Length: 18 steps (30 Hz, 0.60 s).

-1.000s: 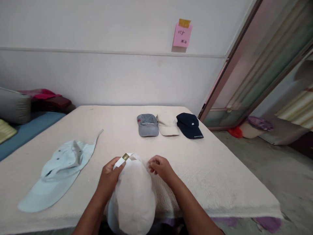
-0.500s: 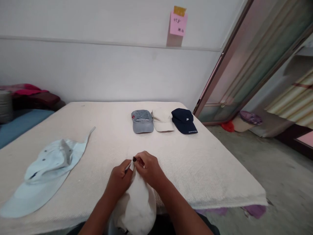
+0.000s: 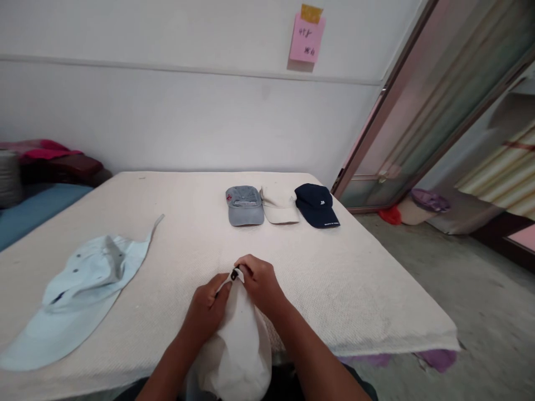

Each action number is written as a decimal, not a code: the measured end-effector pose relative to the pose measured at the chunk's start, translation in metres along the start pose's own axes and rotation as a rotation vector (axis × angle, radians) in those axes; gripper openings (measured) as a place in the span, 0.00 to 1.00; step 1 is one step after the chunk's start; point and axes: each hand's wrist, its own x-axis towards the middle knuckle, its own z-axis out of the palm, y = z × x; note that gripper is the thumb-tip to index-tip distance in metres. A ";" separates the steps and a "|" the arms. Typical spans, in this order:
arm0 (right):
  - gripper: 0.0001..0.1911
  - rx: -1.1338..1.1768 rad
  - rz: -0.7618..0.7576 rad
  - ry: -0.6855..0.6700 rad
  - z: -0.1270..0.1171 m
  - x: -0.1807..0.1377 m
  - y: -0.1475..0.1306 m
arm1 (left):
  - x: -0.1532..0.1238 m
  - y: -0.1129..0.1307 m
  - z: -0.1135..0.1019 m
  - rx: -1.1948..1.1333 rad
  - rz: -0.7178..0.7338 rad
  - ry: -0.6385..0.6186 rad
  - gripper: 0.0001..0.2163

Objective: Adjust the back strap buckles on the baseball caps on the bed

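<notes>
A white cap [image 3: 238, 356] hangs at the near edge of the table, its back strap drawn up between my hands. My left hand [image 3: 209, 303] pinches one side of the strap. On the other side, close to a small dark buckle [image 3: 234, 273], the fingers of my right hand [image 3: 259, 281] are closed on the strap end. The buckle shows between the two hands. To the left lies a light blue cap [image 3: 87, 284], tipped on its side with its strap loose and pointing away from me.
Toward the back of the cloth-covered table [image 3: 175, 200] a grey cap [image 3: 245, 206], a cream cap [image 3: 279, 205] and a navy cap [image 3: 316, 205] sit in a row. A pink note [image 3: 307, 39] is taped to the white wall. Bedding [image 3: 50, 161] lies far left.
My right hand has shifted slightly, and more of the dark buckle and the white strap end now shows between my hands. The caps on the table have stayed put.
</notes>
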 end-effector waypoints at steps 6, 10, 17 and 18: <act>0.13 0.419 0.184 -0.144 -0.008 0.004 -0.006 | -0.002 0.006 -0.006 -0.386 -0.208 -0.016 0.09; 0.11 0.630 0.294 -0.349 -0.010 0.003 -0.012 | -0.005 0.007 -0.008 -0.616 -0.305 -0.047 0.07; 0.07 0.746 0.516 -0.252 0.000 0.008 0.005 | -0.006 0.008 -0.014 -0.905 -0.388 -0.028 0.06; 0.07 0.739 0.538 -0.211 0.002 0.009 0.009 | -0.006 0.009 -0.016 -0.944 -0.388 -0.009 0.06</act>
